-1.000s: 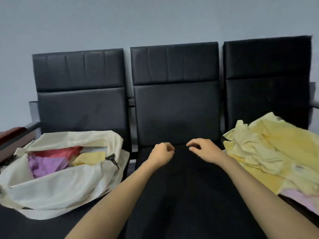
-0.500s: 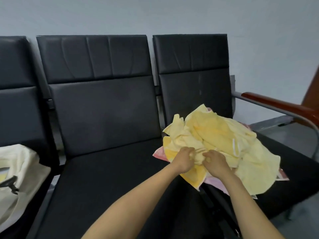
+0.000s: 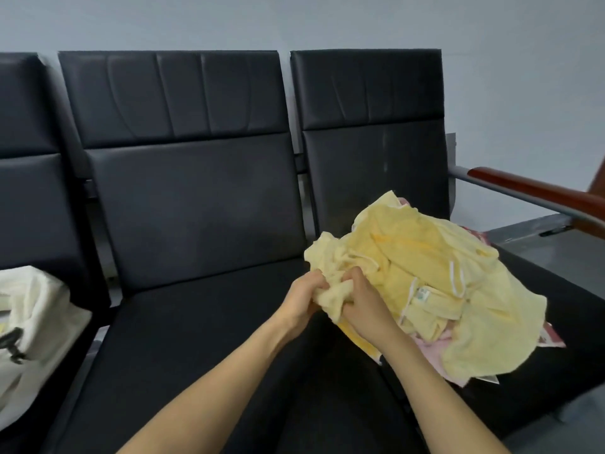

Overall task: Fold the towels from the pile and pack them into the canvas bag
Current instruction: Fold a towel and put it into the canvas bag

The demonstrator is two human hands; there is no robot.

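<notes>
Fingers [image 3: 317, 284] tight on towel [image 3: 327, 257] (both hands [image 3: 299, 303] [image 3: 366, 306])

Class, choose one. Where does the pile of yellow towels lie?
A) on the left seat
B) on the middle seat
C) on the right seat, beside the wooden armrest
C: the towels lie on the right seat, beside the wooden armrest; the left hand and right hand both grip them.

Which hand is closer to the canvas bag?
Left. The left hand grips the yellow towel on the side toward the canvas bag; the right hand grips it just beyond.
</notes>
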